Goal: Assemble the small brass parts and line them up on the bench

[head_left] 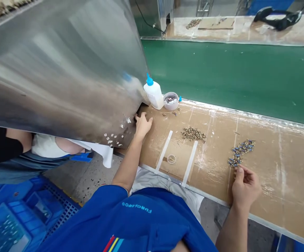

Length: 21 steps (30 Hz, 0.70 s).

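My left hand (142, 125) reaches to the far left of the cardboard-covered bench (273, 182), its fingers curled against the edge of a large shiny metal housing (62, 70); what the fingertips grip is hidden. My right hand (244, 187) rests near the bench's front edge with fingers curled inward, just below a small heap of blue-and-brass parts (240, 152). A pile of small brass parts (193, 134) lies between the two hands.
A white glue bottle with a blue cap (153, 93) and a small round tub (171, 100) stand at the back left. A green conveyor belt (233, 77) runs behind the bench. Blue crates (15, 217) sit on the floor at left, beside another person's legs (23, 147).
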Tool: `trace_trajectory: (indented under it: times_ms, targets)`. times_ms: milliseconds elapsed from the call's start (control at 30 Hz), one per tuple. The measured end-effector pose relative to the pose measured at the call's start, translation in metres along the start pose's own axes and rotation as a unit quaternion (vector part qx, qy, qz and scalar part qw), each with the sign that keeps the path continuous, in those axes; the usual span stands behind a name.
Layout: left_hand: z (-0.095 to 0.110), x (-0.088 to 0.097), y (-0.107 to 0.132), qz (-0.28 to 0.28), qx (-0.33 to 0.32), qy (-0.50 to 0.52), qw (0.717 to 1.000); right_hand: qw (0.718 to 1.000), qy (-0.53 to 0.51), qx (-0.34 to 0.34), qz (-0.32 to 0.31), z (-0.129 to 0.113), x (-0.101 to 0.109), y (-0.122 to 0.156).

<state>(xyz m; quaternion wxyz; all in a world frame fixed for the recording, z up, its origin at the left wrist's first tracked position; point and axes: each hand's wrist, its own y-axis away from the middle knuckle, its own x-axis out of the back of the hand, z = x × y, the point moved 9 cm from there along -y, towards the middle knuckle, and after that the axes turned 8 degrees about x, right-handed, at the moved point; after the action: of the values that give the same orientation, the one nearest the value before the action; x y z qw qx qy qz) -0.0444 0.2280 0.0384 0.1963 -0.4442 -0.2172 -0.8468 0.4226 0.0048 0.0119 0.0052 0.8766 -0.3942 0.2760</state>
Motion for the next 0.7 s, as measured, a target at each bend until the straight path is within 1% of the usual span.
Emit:
trace_trajectory:
  times_ms: [100, 200, 300, 367, 400, 467, 533, 567, 600, 633, 667, 700]
  targets:
    - [-0.002, 0.001, 0.001, 0.011, 0.006, 0.002, 1.0, 1.0, 0.001, -0.003, -0.011, 0.001, -0.001, -0.001]
    - [0.004, 0.002, -0.008, 0.001, -0.016, 0.007, 1.0, 1.0, -0.003, -0.009, -0.02, 0.002, -0.001, 0.0]
    - [0.018, 0.002, -0.017, -0.02, -0.06, 0.016, 0.998, 1.0, -0.01, -0.007, -0.024, 0.0, -0.002, 0.001]
    - [0.027, 0.0, -0.015, -0.031, -0.101, 0.024, 0.994, 1.0, -0.013, -0.002, -0.022, -0.002, -0.001, 0.001]
    - [0.028, -0.002, -0.011, -0.039, -0.117, 0.027, 0.992, 1.0, -0.013, 0.0, -0.02, -0.002, -0.001, 0.001]
    - [0.022, -0.004, 0.006, -0.063, -0.137, 0.032, 0.988, 1.0, -0.012, 0.003, -0.016, -0.003, -0.001, 0.001]
    - [0.004, 0.0, 0.031, -0.103, -0.15, 0.037, 0.983, 1.0, -0.013, 0.004, -0.016, -0.003, -0.001, 0.001]
    - [-0.006, 0.006, 0.047, -0.131, -0.166, 0.04, 0.977, 1.0, -0.014, 0.005, -0.015, -0.003, -0.001, 0.001]
    - [-0.017, 0.014, 0.063, -0.167, -0.184, 0.045, 0.967, 1.0, -0.014, 0.006, -0.016, -0.004, -0.001, 0.001]
    - [-0.028, 0.025, 0.081, -0.219, -0.207, 0.051, 0.952, 1.0, -0.014, 0.008, -0.014, -0.004, -0.001, 0.001]
    - [-0.04, 0.037, 0.098, -0.275, -0.228, 0.053, 0.933, 1.0, -0.014, 0.01, -0.01, -0.005, -0.001, 0.002]
    - [-0.053, 0.051, 0.111, -0.325, -0.236, 0.048, 0.915, 1.0, -0.012, 0.012, -0.005, -0.005, -0.001, 0.002]
